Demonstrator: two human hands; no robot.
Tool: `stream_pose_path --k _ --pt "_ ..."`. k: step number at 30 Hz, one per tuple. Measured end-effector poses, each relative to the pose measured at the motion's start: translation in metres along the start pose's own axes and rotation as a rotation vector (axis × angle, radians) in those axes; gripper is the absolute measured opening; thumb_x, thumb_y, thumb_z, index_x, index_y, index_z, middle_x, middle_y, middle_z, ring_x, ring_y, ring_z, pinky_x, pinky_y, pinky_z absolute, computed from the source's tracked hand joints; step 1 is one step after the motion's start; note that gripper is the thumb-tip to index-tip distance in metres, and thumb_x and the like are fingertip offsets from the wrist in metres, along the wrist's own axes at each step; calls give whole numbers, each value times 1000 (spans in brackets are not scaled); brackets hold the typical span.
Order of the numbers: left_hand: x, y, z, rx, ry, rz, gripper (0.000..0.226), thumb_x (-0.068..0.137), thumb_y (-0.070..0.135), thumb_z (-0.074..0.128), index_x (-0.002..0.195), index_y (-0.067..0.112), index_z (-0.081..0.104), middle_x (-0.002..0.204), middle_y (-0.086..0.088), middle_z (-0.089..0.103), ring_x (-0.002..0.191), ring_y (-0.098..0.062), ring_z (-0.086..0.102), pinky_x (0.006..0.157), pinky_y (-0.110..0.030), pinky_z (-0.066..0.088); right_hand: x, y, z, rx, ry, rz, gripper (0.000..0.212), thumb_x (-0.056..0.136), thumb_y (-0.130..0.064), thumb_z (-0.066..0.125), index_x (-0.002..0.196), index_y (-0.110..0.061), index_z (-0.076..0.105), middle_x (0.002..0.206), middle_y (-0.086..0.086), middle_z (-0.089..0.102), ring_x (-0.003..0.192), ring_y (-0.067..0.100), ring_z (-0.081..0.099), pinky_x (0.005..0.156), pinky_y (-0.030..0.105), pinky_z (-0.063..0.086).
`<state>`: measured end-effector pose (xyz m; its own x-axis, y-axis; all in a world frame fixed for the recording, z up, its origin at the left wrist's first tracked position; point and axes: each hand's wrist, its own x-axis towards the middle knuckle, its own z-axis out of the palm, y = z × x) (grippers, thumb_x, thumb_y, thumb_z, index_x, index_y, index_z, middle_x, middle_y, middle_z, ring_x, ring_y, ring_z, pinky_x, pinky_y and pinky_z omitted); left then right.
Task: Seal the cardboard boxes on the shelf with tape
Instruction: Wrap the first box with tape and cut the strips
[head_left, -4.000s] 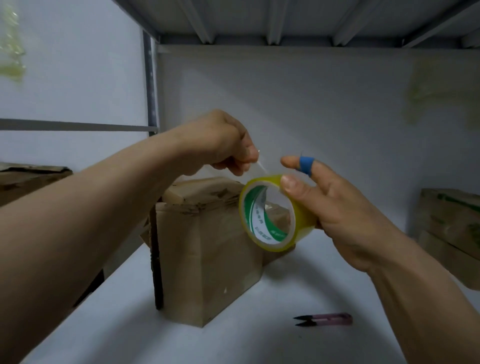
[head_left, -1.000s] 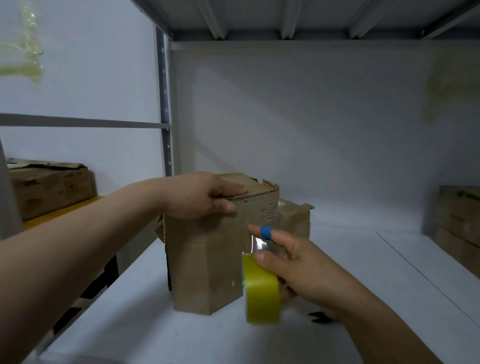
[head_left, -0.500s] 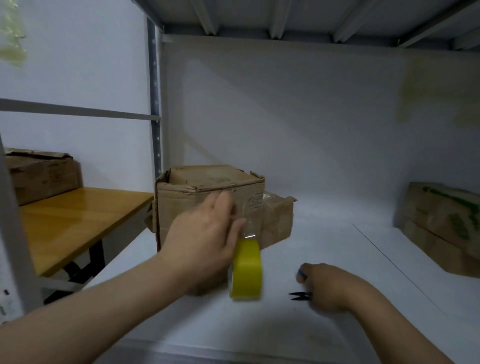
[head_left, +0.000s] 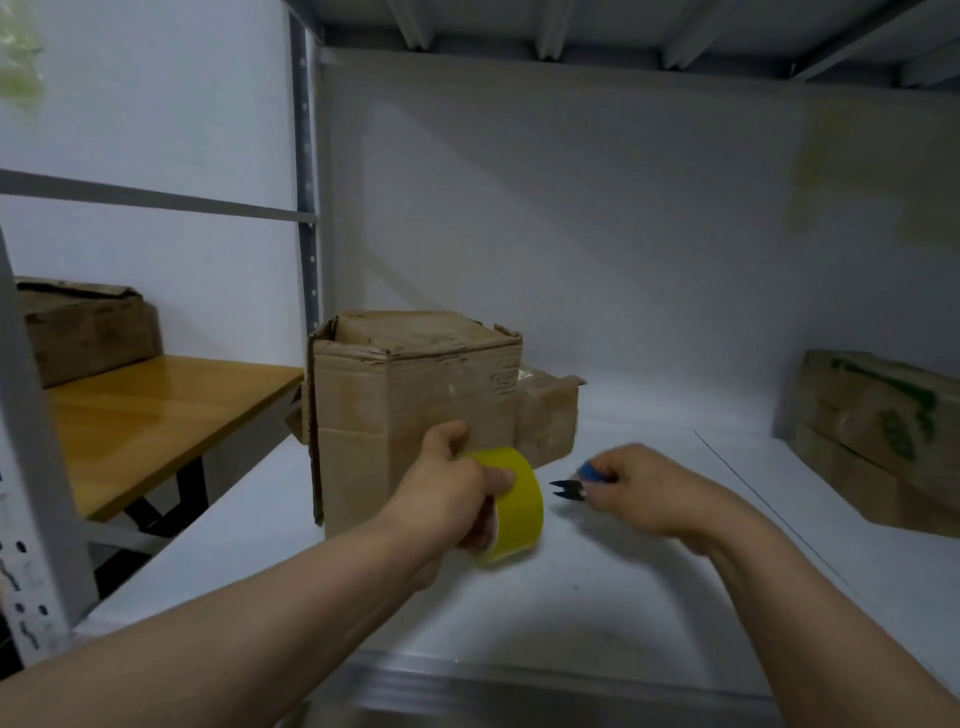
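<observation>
Left hand: the left hand (head_left: 449, 501) is wrapped round a roll of yellow packing tape (head_left: 514, 501), thumb on top of the roll and fingers curled across its outer band, holding it up off the shelf board.

Tape: the roll stands on edge in that grip, just in front of the lower right corner of the cardboard box (head_left: 415, 400). I cannot tell whether a strip runs from the roll to the box.

Right hand: the right hand (head_left: 647, 493) is closed on a pair of small snips (head_left: 566, 489). Only the black blade tips poke out to the left of the fingers, pointing toward the tape roll and a little apart from it. A blue band (head_left: 589, 472) sits on one finger.

Box: worn brown cardboard, upright at the left end of the white shelf (head_left: 649, 597), close to the perforated metal upright (head_left: 306, 182). Its top flaps are folded down, with ragged edges and dented corners.

Behind it: a smaller carton (head_left: 550, 410) stands against the box's right side, further back.

Right end of the shelf: a printed carton (head_left: 878, 431) with green markings, well apart from both hands.

Off to the left, outside the shelf bay: a wooden table (head_left: 156, 415) with a battered cardboard box (head_left: 83, 332) on its far end.

Overhead: the ribbed underside of the upper shelf (head_left: 571, 26).
</observation>
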<state>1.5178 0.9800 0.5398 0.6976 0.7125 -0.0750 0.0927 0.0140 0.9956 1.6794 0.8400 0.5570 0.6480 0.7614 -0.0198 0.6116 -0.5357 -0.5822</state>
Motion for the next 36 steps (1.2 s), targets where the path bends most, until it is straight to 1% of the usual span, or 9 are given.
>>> stream_pose_path --k 2,5,10,14,18,20,22,24,36 --pt "3 3 2 2 -5 15 43 87 18 68 123 33 51 106 -9 64 91 -27 64 73 -38 54 -2 -12 -13 80 41 -76 24 96 -20 60 103 2 67 72 5 48 59 13 40 53 27 33" --pt "9 1 3 -57 47 78 16 85 30 69 99 25 61 93 -7 63 84 -25 60 71 -37 47 -4 -34 -29 242 42 -178 14 93 -25 68 98 -12 71 67 0 52 55 11 38 48 25 32" --pt "13 -6 9 -158 133 160 24 96 32 66 98 8 64 83 -5 60 80 -22 57 80 -38 49 8 -54 -39 237 169 -327 43 97 -46 57 83 -9 73 71 2 68 58 9 44 62 26 36" --pt "18 -7 9 -163 146 165 18 97 28 65 98 10 67 84 -5 62 80 -21 59 76 -35 49 20 -56 -35 193 118 -363 31 92 -41 67 90 -11 75 66 -1 59 52 2 45 54 17 38" --pt "22 -9 10 -177 161 178 20 95 30 67 90 11 67 79 -6 62 76 -22 59 74 -37 50 30 -59 -30 221 20 -284 22 76 -39 82 89 -21 79 75 -10 70 54 -3 53 54 18 40" --pt "25 -11 10 -175 170 180 20 95 31 67 86 12 68 77 -6 62 75 -23 59 72 -38 49 34 -60 -29 267 -7 -242 22 72 -36 86 86 -20 80 76 -5 71 62 8 55 55 22 40" --pt "27 -12 9 -177 176 182 21 94 32 68 85 13 68 77 -8 64 75 -25 60 72 -39 50 37 -62 -26 315 -31 -224 30 72 -33 86 89 -10 79 72 6 64 63 18 48 52 26 39" --pt "29 -12 8 -181 173 184 22 93 32 69 85 11 70 78 -10 66 75 -26 62 73 -42 52 40 -64 -25 318 -45 -229 36 75 -33 84 89 -1 76 65 6 63 56 13 49 49 23 39" --pt "32 -15 6 -171 171 218 28 93 28 70 81 3 66 71 -9 59 69 -23 56 69 -38 48 44 -73 -29 289 -78 -270 28 82 -40 78 58 -26 76 57 -3 65 47 6 42 47 19 31"
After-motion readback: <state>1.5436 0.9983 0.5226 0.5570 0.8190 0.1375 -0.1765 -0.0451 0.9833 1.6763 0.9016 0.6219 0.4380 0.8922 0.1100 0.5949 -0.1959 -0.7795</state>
